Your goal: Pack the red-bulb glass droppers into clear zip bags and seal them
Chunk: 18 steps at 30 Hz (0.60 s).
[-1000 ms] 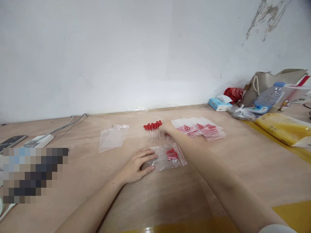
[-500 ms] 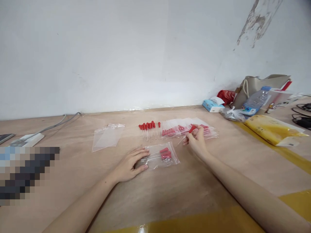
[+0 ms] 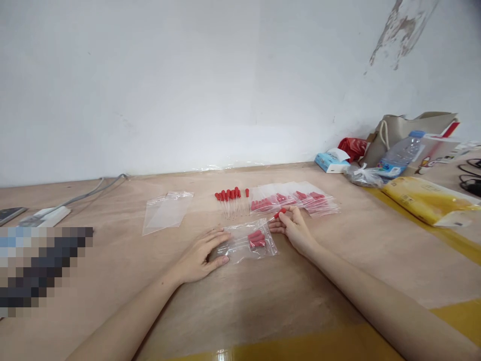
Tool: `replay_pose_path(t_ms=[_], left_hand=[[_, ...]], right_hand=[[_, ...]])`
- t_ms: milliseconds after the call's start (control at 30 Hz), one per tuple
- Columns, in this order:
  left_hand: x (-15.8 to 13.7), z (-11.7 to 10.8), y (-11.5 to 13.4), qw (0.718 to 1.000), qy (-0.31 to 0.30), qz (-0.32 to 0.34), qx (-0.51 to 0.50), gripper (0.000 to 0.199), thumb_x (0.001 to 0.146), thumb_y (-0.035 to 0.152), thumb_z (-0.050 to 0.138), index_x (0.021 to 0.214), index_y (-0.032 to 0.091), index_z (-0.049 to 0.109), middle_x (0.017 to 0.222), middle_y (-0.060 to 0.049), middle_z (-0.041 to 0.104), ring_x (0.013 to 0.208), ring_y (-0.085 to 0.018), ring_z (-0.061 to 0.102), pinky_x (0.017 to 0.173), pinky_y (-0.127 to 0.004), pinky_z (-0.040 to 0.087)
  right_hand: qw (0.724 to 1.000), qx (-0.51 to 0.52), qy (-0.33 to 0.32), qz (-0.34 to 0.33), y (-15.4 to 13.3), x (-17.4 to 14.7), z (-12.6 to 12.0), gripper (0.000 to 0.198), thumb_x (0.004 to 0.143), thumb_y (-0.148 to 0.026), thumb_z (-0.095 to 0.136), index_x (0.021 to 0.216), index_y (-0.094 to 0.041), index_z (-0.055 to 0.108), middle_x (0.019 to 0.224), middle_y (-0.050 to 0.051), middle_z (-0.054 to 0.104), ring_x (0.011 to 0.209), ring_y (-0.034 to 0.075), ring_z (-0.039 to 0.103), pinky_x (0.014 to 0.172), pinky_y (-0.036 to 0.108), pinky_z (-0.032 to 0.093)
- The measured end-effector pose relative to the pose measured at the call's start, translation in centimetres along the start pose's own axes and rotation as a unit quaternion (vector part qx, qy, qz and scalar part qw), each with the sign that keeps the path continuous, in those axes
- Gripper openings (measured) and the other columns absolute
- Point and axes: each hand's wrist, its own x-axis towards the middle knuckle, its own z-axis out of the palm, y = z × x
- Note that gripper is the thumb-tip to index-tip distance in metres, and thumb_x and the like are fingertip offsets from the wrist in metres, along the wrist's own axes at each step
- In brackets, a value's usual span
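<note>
Dropper [image 3: 281, 213] in our right hand [image 3: 295, 228] is now at the mouth of the zip bag [image 3: 238, 252]. One second back that hand is up at the row of loose droppers [image 3: 227, 194]; half a second back it's holding this one out to the right, over the lower edge of the filled bags [image 3: 317, 205]. Now it's swung in left, thin end pointing at the zip side. Can't tell if the tip is inside the film or just at the edge.

Right hand: fingertips pinched on the red bulb. Left hand [image 3: 205, 253]: spread, not gripping, fingertips resting on the closed end of the bag, same spot in all three frames. Reads to us as pinning it against the surface [image 3: 225, 306].

Bag lies flat, several droppers already in it, bulbs toward the zip; too overlapped to count. We judge this as the pick done and the insertion starting. Risk: tip snags the film.

Stock check: loose row remains above the bag, one stray dropper [image 3: 247, 192] beside the filled bags, flat bags [image 3: 165, 215] off to the left, untouched.
</note>
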Motion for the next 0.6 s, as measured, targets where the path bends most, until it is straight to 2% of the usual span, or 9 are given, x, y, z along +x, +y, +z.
replay_pose_path(t_ms=[133, 267, 433, 500, 600], left_hand=[[-0.1, 0.0, 0.1, 1.000, 0.000, -0.018, -0.002, 0.055, 0.086, 0.044, 0.047, 0.135, 0.025, 0.030, 0.138, -0.005, 0.039, 0.127, -0.023, 0.035, 0.105, -0.042, 0.030], [-0.1, 0.0, 0.1, 1.000, -0.008, -0.021, 0.001, 0.054, 0.087, 0.043, 0.046, 0.135, 0.026, 0.029, 0.139, -0.004, 0.038, 0.128, -0.023, 0.033, 0.106, -0.042, 0.029], [0.0, -0.2, 0.4, 1.000, -0.002, -0.011, -0.017, 0.061, 0.087, 0.041, 0.048, 0.139, 0.027, 0.018, 0.133, -0.004, 0.045, 0.126, -0.022, 0.036, 0.104, -0.042, 0.031], [0.0, -0.2, 0.4, 1.000, -0.003, -0.010, -0.021, 0.063, 0.087, 0.040, 0.048, 0.139, 0.027, 0.015, 0.132, -0.004, 0.046, 0.126, -0.022, 0.036, 0.104, -0.042, 0.030], [0.0, -0.1, 0.4, 1.000, -0.001, -0.006, -0.022, 0.064, 0.087, 0.040, 0.047, 0.140, 0.027, 0.013, 0.133, -0.005, 0.045, 0.127, -0.022, 0.034, 0.104, -0.043, 0.029]], right_hand=[[0.991, -0.104, -0.078, -0.029, 0.1, -0.2, -0.4, 0.033, 0.067, -0.041, 0.064, 0.083, -0.022, 0.043, 0.072, -0.003, 0.058, 0.063, 0.011, 0.058, 0.059, 0.026, 0.049], [0.960, -0.240, -0.126, -0.073, 0.6, 0.3, -0.8, 0.025, 0.068, -0.036, 0.065, 0.083, -0.019, 0.055, 0.070, -0.001, 0.061, 0.058, 0.011, 0.055, 0.057, 0.024, 0.046], [0.957, -0.228, -0.169, -0.062, 0.6, 0.5, 0.0, 0.023, 0.073, -0.036, 0.059, 0.085, -0.018, 0.066, 0.087, 0.003, 0.069, 0.076, 0.017, 0.063, 0.071, 0.031, 0.050], [0.960, -0.224, -0.153, -0.070, 0.7, 0.5, 0.4, 0.024, 0.074, -0.036, 0.058, 0.085, -0.018, 0.068, 0.090, 0.004, 0.069, 0.082, 0.019, 0.064, 0.075, 0.032, 0.050], [0.960, -0.259, -0.079, -0.074, 1.0, 0.6, 0.5, 0.024, 0.073, -0.037, 0.059, 0.081, -0.017, 0.068, 0.086, 0.005, 0.070, 0.077, 0.020, 0.064, 0.072, 0.033, 0.051]])
